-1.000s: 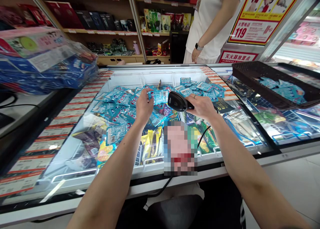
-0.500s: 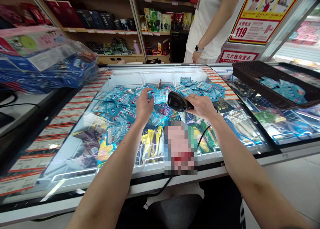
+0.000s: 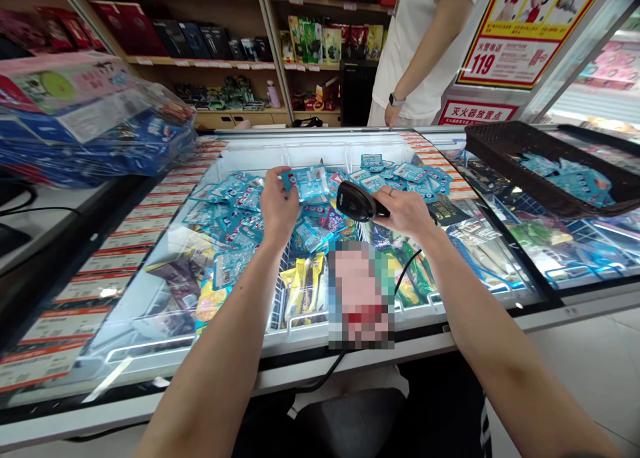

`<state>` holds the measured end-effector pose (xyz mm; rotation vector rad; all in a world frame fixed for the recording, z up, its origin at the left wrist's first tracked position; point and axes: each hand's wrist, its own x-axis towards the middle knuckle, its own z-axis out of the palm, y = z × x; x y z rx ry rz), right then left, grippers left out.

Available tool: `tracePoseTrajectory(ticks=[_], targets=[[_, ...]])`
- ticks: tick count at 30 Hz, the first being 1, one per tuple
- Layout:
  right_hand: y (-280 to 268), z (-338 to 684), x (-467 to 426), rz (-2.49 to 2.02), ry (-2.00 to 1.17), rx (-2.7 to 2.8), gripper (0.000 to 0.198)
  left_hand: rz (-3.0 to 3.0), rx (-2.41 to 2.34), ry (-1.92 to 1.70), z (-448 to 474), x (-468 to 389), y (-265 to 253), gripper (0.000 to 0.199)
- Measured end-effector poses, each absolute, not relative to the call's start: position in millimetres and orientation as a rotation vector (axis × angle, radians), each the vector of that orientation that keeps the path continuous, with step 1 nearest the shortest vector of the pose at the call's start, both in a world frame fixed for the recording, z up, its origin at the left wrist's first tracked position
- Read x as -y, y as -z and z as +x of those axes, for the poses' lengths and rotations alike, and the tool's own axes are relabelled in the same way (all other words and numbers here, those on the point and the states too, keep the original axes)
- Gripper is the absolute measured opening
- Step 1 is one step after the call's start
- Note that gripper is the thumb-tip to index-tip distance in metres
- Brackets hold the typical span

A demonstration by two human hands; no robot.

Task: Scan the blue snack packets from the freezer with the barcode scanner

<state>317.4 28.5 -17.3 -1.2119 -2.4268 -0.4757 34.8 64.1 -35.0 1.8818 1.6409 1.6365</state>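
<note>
My left hand [image 3: 279,203] pinches one end of a blue packet [image 3: 311,182], held up over the glass top with its printed side facing me. In my right hand [image 3: 404,211] is a black barcode scanner [image 3: 354,201], its head turned left toward that packet, with a small gap between them. A ring shows on a finger of this hand. Beneath and around both hands, many more blue packets [image 3: 240,205] are spread in a loose heap on the glass [image 3: 250,145]. The scanner's black cable [image 3: 406,271] hangs below my right hand.
A dark woven basket [image 3: 525,171] with blue packets stands at the right. Plastic-wrapped boxes [image 3: 90,125] are stacked at the left. A blurred pixel patch covers something at the front centre. Across the freezer stands a person [image 3: 415,65] in white, before shelves [image 3: 200,65].
My left hand has moved slightly left and up with the blue packet, which now shows more of its face. The scanner and my right hand have barely shifted.
</note>
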Motion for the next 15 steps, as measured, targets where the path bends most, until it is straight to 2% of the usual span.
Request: tracePoseTrajectory(ticks=[4, 8, 15], targets=[[16.8, 317.5, -28.3, -1.237, 0.455, 2.437, 0.032, 1.786, -1.767, -1.742, 16.0, -66.9, 30.5, 0.043], [16.9, 317.7, -28.2, -1.246, 0.444, 2.434, 0.032, 1.725, -1.914, -1.754, 0.3, -68.9, 28.1, 0.037], [20.5, 319.9, -30.6, -1.237, 0.466, 2.402, 0.030, 1.835, -2.378, -1.352, 5.8, -50.2, 17.5, 0.033]])
